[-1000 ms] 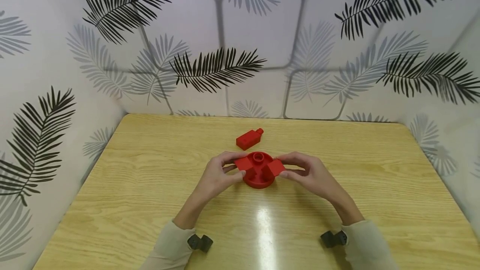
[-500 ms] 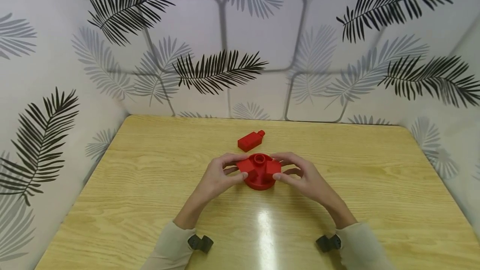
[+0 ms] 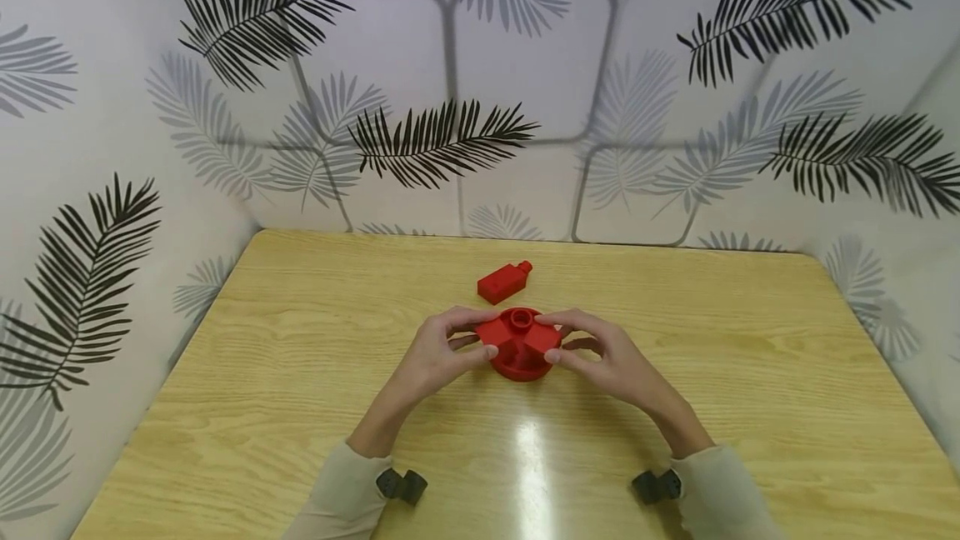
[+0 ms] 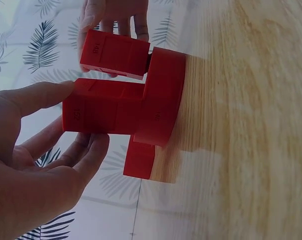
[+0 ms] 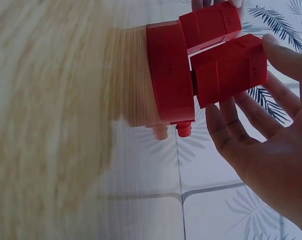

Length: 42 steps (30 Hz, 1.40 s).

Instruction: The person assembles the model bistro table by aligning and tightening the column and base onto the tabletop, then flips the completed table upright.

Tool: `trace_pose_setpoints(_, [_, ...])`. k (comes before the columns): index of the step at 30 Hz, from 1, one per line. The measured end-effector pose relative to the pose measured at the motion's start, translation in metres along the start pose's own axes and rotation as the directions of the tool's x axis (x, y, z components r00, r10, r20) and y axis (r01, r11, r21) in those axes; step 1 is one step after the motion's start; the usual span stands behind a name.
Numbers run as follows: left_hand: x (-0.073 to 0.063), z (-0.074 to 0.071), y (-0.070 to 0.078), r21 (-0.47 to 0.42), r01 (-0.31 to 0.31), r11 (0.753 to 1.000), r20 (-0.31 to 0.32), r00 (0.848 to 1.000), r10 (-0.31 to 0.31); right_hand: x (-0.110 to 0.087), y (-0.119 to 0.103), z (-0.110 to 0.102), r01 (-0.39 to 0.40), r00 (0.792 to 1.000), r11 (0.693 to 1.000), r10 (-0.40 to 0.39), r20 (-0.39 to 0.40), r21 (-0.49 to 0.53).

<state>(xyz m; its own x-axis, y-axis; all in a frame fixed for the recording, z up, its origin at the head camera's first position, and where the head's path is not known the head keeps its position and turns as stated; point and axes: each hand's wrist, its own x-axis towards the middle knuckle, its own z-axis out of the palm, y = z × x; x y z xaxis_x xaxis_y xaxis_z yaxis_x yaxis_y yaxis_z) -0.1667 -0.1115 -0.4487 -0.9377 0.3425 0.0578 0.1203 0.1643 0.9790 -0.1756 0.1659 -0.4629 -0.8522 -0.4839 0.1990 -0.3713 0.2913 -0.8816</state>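
Note:
A round red base lies on the table, a ring-shaped socket showing at its far side. My left hand grips a red block between thumb and fingers; it stands against the base with no gap visible in the left wrist view. A second red block is pinched in my right hand. It leans over the base's right side, and the right wrist view shows a narrow dark gap or peg between the two. Behind the base lies a third red block with a knobbed peg at one end.
The pieces sit on a light wood-grain table. Leaf-patterned walls enclose its back and sides. A small dark camera sits at each wrist, the left one and the right one.
My right hand has moved left, bringing its block further over the base, and that block has turned slightly. My left hand and its block have hardly moved.

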Motion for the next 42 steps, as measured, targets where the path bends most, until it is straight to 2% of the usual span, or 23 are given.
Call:
trace_pose_setpoints(8, [0.001,-0.003,-0.002,-0.021,-0.031,0.999,0.034,0.999,0.032,0.005,-0.002,0.001,0.006,1.0,0.999,-0.007,0.005,0.039])
trace_pose_setpoints(12, [0.002,-0.003,-0.004,-0.022,-0.042,0.999,0.037,0.998,0.043,0.009,-0.004,0.002,0.007,1.0,0.999,-0.007,-0.017,0.033])
trace_pose_setpoints(19, [0.001,-0.001,-0.004,-0.033,-0.02,0.999,0.011,1.0,0.02,0.015,-0.004,0.009,-0.015,0.998,1.0,0.014,-0.069,-0.026])
trace_pose_setpoints(27, [0.0,0.0,-0.005,-0.027,-0.02,0.999,-0.013,1.0,0.019,0.018,-0.001,0.013,0.027,0.998,0.998,-0.03,-0.054,-0.053])
trace_pose_setpoints(36, [0.001,0.0,-0.005,-0.034,-0.02,0.999,-0.013,1.0,0.02,0.022,-0.002,0.018,0.034,0.997,0.987,-0.044,-0.063,-0.154])
trace_pose_setpoints(42, [0.001,0.001,-0.004,-0.04,-0.017,0.999,-0.007,1.0,0.017,0.023,-0.002,0.018,0.062,0.996,0.985,-0.073,-0.059,-0.163])
